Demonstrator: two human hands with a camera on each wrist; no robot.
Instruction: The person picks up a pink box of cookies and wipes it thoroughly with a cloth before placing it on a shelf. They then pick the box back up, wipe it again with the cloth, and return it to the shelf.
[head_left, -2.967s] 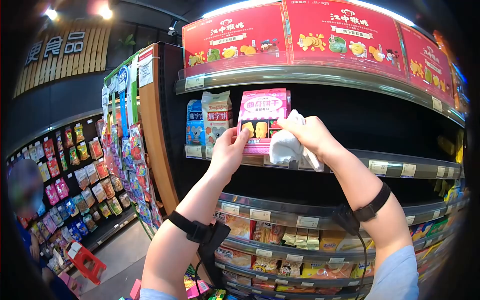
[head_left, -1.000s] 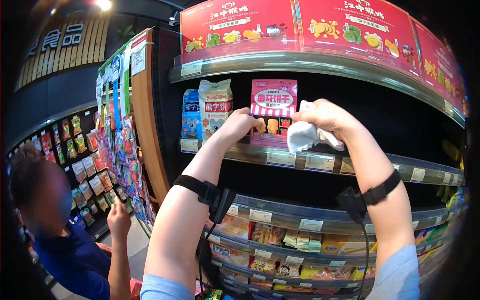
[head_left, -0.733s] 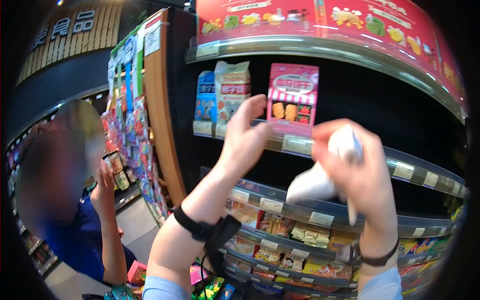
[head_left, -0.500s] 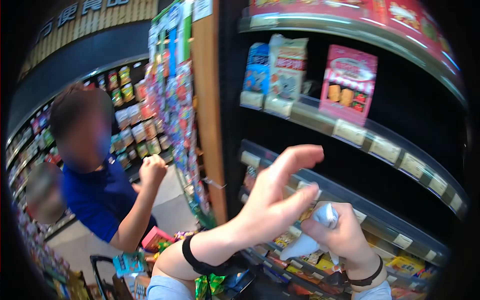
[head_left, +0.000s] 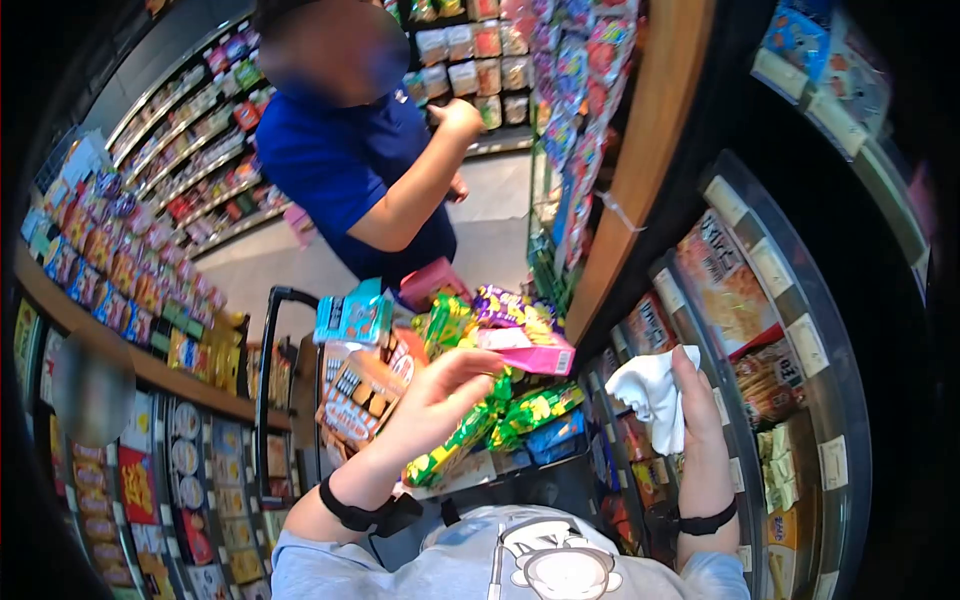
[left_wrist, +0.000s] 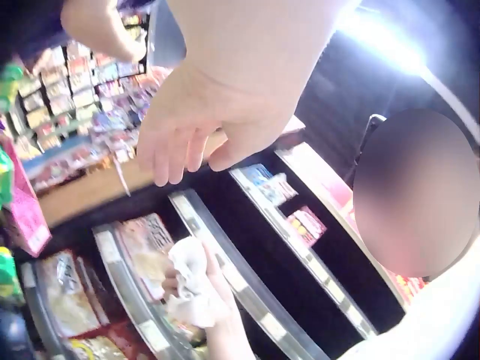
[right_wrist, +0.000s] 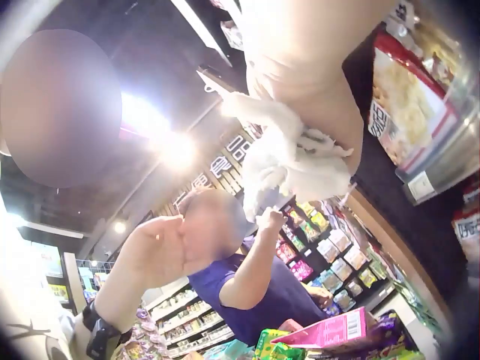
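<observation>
My left hand [head_left: 440, 400] hovers over a shopping cart heaped with snack packages, its fingers loosely bent around nothing. Below and beside its fingertips lie a pink box [head_left: 535, 357] and several green bags [head_left: 540, 410]. My right hand [head_left: 700, 400] grips a crumpled white cloth [head_left: 650, 390] between the cart and the shelves. The right wrist view shows the cloth [right_wrist: 292, 161] bunched in that hand, which hides part of it. In the left wrist view a pink cookie box [left_wrist: 307, 225] stands on the shelf, away from both hands, with blue and pale bags [left_wrist: 271, 184] near it.
A person in a blue shirt [head_left: 335, 165] stands beyond the cart with one forearm raised. The cart's black handle [head_left: 265, 390] rises at its left. Stocked shelves [head_left: 800, 350] line the right, and a wooden post [head_left: 640, 150] marks their end. More shelves [head_left: 180, 480] are at left.
Both hands have left the pink cookie box, which stays on the shelf. The view has swung left and down to the cart; the right hand carries the cloth away from the shelf.
</observation>
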